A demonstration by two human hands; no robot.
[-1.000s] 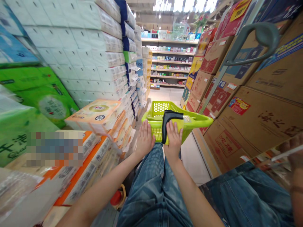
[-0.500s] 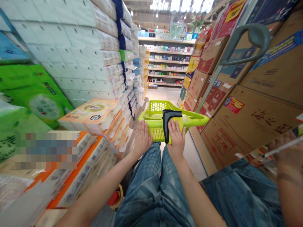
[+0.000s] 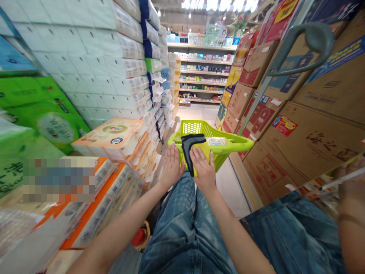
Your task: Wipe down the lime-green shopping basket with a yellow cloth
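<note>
In front of my knees is a lime-green plastic shopping cart (image 3: 221,158) with a lattice-walled basket and a thick handlebar. My left hand (image 3: 172,165) lies on the left end of the bar, fingers stretched forward over it and thumb apart, holding nothing loose. A folded cleaning cloth (image 3: 186,146), yellow on one side and grey with black edging, drapes over the bar. My right hand (image 3: 203,167) presses this cloth against the bar, fingers laid over its yellow side. A clear label panel (image 3: 217,141) shows on the bar to the right of the cloth.
Stacked white tissue packs (image 3: 94,68) line the left, with orange-and-white packs (image 3: 110,133) lower down. Cardboard cartons (image 3: 313,140) rise on the right, near a grey loop handle (image 3: 302,49) on a metal pole. Shelves (image 3: 203,72) of small goods stand beyond the aisle floor (image 3: 196,112).
My right hand has slid left along the bar with the cloth, uncovering the label panel. The cloth is now closer to my left hand, which stays in place.
</note>
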